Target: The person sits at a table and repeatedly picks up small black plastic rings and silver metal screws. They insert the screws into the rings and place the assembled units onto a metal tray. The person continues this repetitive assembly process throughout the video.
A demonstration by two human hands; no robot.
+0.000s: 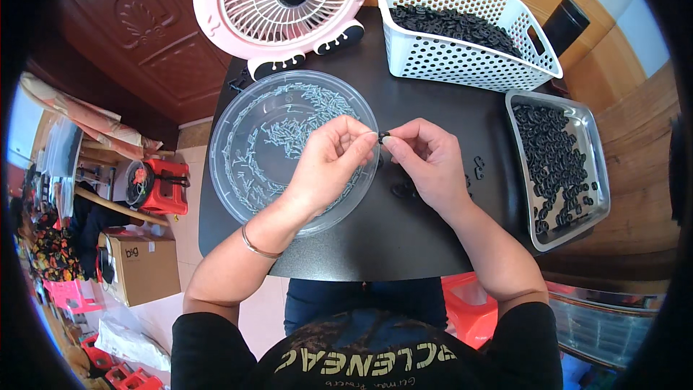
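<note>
Over the dark table my two hands meet at the fingertips. A small black plastic part (383, 136) sits between them, pinched by the thumb and forefinger of my right hand (432, 162). The thumb and forefinger of my left hand (328, 160) press together against its left side; whatever they hold is too small to make out. Beneath my left hand stands a round clear plastic tub (223, 186) with many small silvery screw-like pieces (289, 137) strewn over its bottom. Loose black parts (478, 167) lie on the table around my right hand, some partly hidden by it.
A white perforated basket (462, 65) of black parts stands at the far right. Nearer, a metal tray (605, 202) holds more of them. A pink fan (209, 11) stands behind the tub, with a black cylinder (565, 25) beyond the basket. The table's front edge (361, 274) borders my lap.
</note>
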